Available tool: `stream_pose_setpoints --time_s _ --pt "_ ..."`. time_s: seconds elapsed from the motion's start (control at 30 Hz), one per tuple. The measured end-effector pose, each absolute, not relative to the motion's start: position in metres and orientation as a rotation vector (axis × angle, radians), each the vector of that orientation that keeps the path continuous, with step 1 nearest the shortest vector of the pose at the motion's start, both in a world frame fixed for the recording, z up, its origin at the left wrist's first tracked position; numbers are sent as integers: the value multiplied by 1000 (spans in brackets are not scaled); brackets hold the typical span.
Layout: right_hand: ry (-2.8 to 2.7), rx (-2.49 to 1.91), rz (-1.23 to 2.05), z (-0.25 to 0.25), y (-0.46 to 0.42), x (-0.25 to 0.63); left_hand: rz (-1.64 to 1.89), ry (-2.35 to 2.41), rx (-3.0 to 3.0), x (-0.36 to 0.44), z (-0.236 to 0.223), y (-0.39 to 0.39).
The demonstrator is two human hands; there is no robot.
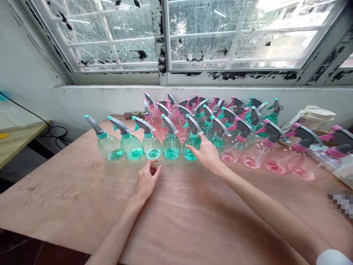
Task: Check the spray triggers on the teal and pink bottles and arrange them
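Several clear spray bottles with grey and teal or pink trigger heads stand upright in a front row on the wooden table. My right hand (209, 153) is around a green spray bottle (189, 149) in that row, thumb across its front and fingers at its right side, partly hidden. Lower and to the left, my left hand (145, 179) rests near the tabletop, fingers loosely bent and thumb apart, with nothing in it. Nearest to it is another green spray bottle (152, 148). Pink spray bottles (251, 156) continue the row on the right.
Behind the front row, more pink and green spray bottles (271, 118) crowd towards the wall under the window. A lidded white cup (314, 117) stands at the back right. Black cable (59, 134) hangs between the wooden table (68, 217) and another table (24, 141) at left.
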State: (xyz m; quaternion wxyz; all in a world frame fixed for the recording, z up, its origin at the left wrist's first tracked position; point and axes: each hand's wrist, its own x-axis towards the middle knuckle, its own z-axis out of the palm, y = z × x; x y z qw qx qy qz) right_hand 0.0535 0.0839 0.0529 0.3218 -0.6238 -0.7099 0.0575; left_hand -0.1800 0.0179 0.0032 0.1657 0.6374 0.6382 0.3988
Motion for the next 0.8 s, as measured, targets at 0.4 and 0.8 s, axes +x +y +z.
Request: stream_pose_setpoints --time_s 0.4,0.8 --pt "-2000 -1676 -58 40 16 73 1048 1627 1958 -164 4 4" --pt "-2072 -1329 204 45 -36 140 845 1016 2288 -66 -3 -8"
